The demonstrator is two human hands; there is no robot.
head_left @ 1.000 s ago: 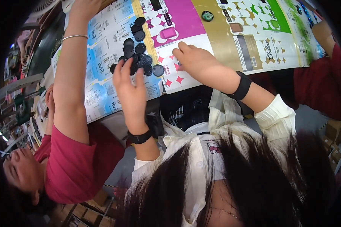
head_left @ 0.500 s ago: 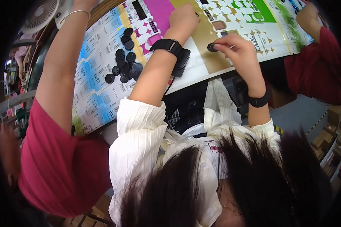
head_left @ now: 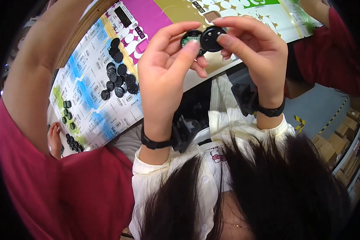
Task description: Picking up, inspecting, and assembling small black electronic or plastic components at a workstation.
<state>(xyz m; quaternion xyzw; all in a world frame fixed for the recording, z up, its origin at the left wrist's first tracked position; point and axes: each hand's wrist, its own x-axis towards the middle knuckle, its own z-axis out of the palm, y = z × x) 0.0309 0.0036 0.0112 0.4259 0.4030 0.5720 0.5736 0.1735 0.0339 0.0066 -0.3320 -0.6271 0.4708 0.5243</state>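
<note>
Both hands are raised over the near edge of the table, close together. Between the thumb and fingers of my left hand (head_left: pixel 162 74) is a small round black housing (head_left: pixel 184 39) with a green circuit board showing inside. My right hand (head_left: pixel 266 50) pinches a round black cap (head_left: pixel 210 39) with small holes, tilted on its edge. Cap and housing meet or overlap at their rims; whether they are joined I cannot tell. Left of my hands, a loose pile of black round caps (head_left: pixel 118 81) lies on the printed sheet.
Printed sheets (head_left: pixel 90 82) cover the table. Round parts with green insides (head_left: pixel 67 105) lie at its left end, near a co-worker's hand (head_left: pixel 54 139). Red-sleeved co-workers sit close on both sides, one arm (head_left: pixel 32 52) reaching past my left. Cardboard boxes (head_left: pixel 324 146) stand at lower right.
My left hand has drawn back from the far side of the table and now holds the housing. My right hand has moved up and left, bringing the black cap beside it.
</note>
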